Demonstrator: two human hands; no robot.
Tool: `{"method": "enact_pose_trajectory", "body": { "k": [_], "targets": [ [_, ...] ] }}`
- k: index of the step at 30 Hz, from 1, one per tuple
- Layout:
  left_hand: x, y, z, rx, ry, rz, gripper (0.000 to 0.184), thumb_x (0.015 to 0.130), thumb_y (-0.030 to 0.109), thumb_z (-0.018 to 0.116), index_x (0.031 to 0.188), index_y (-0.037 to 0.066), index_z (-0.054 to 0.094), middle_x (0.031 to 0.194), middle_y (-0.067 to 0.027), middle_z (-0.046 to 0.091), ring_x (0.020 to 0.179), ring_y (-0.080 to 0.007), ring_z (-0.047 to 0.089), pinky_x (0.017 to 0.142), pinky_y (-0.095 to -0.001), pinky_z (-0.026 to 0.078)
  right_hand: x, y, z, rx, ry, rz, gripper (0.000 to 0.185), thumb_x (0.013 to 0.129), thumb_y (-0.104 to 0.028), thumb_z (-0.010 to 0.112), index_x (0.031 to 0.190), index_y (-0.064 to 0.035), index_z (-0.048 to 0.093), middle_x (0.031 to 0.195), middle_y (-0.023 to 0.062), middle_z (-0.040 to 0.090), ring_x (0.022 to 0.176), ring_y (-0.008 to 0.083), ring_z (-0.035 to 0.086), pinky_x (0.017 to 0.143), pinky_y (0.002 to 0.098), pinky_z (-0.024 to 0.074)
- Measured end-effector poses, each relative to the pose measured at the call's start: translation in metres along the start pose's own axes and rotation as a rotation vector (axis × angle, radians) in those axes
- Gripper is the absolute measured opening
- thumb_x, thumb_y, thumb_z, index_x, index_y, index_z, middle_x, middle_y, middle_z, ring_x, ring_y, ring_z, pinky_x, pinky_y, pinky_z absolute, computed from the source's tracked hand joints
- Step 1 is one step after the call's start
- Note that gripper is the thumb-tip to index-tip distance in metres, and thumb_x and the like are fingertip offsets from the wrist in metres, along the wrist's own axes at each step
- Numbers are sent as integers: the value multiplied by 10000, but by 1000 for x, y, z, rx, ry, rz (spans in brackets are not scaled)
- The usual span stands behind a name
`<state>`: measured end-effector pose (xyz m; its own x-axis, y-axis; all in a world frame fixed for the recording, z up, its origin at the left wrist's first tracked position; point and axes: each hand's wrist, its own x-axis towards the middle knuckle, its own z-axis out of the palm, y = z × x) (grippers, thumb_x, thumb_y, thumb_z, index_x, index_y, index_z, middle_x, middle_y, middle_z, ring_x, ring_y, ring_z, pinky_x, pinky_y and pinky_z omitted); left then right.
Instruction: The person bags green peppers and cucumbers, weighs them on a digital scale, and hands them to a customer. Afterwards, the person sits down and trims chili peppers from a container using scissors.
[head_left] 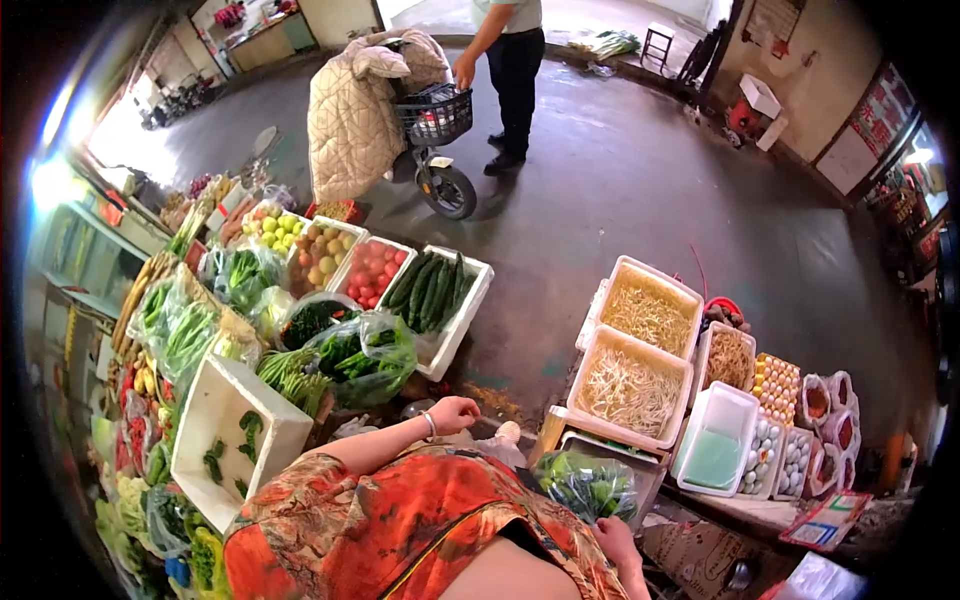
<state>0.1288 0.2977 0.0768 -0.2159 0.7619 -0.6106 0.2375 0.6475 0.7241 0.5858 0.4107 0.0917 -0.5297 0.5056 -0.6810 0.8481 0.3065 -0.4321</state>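
My left hand [455, 413], with a pale bracelet at its wrist, is held out in front of my body with the fingers curled in and nothing seen in them. To its left lies a clear bag of leafy greens [372, 362], apart from the hand. Low on the right, my right hand [617, 541] grips the edge of a plastic bag of dark green vegetables [588, 485]. That bag hangs or rests beside a wooden-edged stand; its underside is hidden.
Left are boxes of cucumbers [432, 293], tomatoes [372, 272] and a tilted white foam box [215, 440]. Right stand bins of bean sprouts [632, 385], a tub with green liquid [717, 440] and egg trays [776, 388]. Ahead, a person [515, 80] holds a scooter [445, 190].
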Motion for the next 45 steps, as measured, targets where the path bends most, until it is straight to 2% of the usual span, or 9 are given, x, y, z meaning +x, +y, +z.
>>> {"method": "enact_pose_trajectory", "body": {
  "k": [2,4,7,17,21,24,26,34,45],
  "targets": [
    [3,4,-4,83,1,30,207,785,146,601,955,49,669,770,-86,680,690,-187,653,659,-309,523,-5,-8,-5,76,39,18,288,827,-285,598,810,2,626,779,214,544,776,391,550,671,450,421],
    [26,-11,-9,229,-54,234,219,767,178,617,943,68,686,821,-124,681,720,-239,657,697,-349,530,-13,-15,2,232,205,65,304,799,-304,615,782,-1,627,756,219,544,763,387,559,656,451,421],
    [38,22,-29,211,-127,157,205,772,161,624,959,108,686,774,-92,656,715,-189,629,675,-335,509,-21,-21,4,261,177,155,376,804,-397,602,774,-26,654,772,231,546,783,410,565,691,483,449],
    [177,-23,-116,160,-281,137,221,824,170,607,980,28,673,770,-55,694,650,-113,655,607,-267,528,-6,-127,-101,491,688,424,266,750,-306,652,795,-47,688,861,131,631,766,296,612,703,399,482],
    [247,-49,-153,275,-198,164,291,781,245,613,1007,73,674,835,-89,694,754,-194,657,716,-321,523,67,-177,-131,446,889,301,261,712,-206,679,673,32,579,640,138,538,592,226,527,557,352,396],
    [301,-67,-197,296,-123,209,295,759,276,620,981,94,689,899,-130,690,847,-261,668,792,-346,523,144,-217,-165,617,772,377,240,764,-210,669,765,15,584,638,79,509,626,214,491,616,356,406],
    [321,-66,-229,180,-10,48,276,754,256,607,962,101,701,899,-146,692,842,-286,673,756,-366,537,207,-210,-168,585,887,240,203,747,-88,640,601,-43,506,603,-41,436,598,59,406,531,248,317],
    [381,-33,-331,33,278,15,270,786,167,585,995,12,655,864,-113,694,647,-193,657,629,-333,535,380,-279,-287,1141,555,31,155,800,-144,605,675,-132,513,626,-76,406,554,43,346,508,224,250],
    [488,77,-347,-556,363,25,257,847,147,629,1056,-3,626,857,-69,658,657,-116,611,598,-261,516,631,-406,-494,658,345,-311,177,806,-78,597,662,-91,496,654,-90,389,627,30,335,567,227,252]
  ]
}}
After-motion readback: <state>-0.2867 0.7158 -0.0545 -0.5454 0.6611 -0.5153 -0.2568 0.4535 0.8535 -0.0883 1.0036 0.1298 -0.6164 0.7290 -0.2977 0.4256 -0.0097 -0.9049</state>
